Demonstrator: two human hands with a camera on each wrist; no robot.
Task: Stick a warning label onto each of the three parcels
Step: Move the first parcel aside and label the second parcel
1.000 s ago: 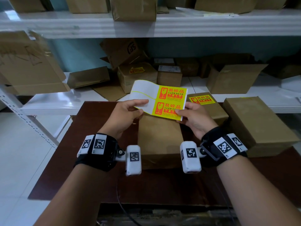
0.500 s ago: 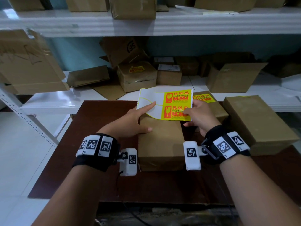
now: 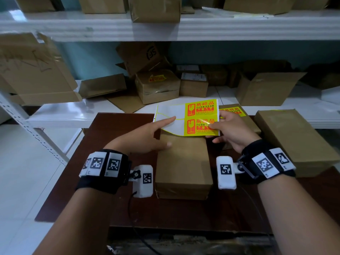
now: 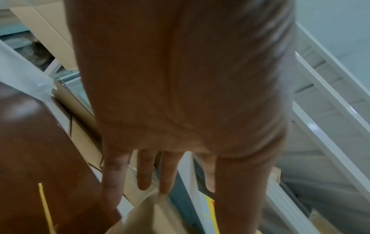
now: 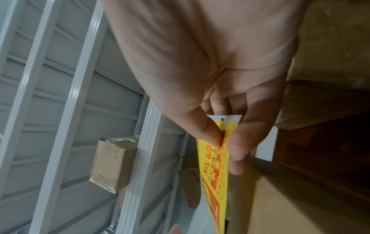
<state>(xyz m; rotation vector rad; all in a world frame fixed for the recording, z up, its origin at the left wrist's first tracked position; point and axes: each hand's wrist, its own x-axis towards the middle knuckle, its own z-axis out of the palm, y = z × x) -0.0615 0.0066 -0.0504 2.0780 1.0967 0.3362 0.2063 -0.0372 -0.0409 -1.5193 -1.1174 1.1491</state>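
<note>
A sheet of warning labels, two yellow ones on white backing, hovers over the far end of the middle parcel. My right hand pinches the sheet's right edge, thumb on the lower label; the right wrist view shows the pinch on the sheet. My left hand lies with straight fingers, index on the bare backing, thumb against the parcel top. A second parcel behind my right hand bears a yellow label. A third, larger parcel sits at the right with a plain top.
The parcels stand on a dark brown table. Behind it runs a white shelf crowded with cardboard boxes, one of them labelled. An upper shelf carries more boxes. White floor lies to the left.
Both hands carried the sheet away from me and lower, to the middle parcel's far end. My left hand released its pinch and now lies flat on the backing.
</note>
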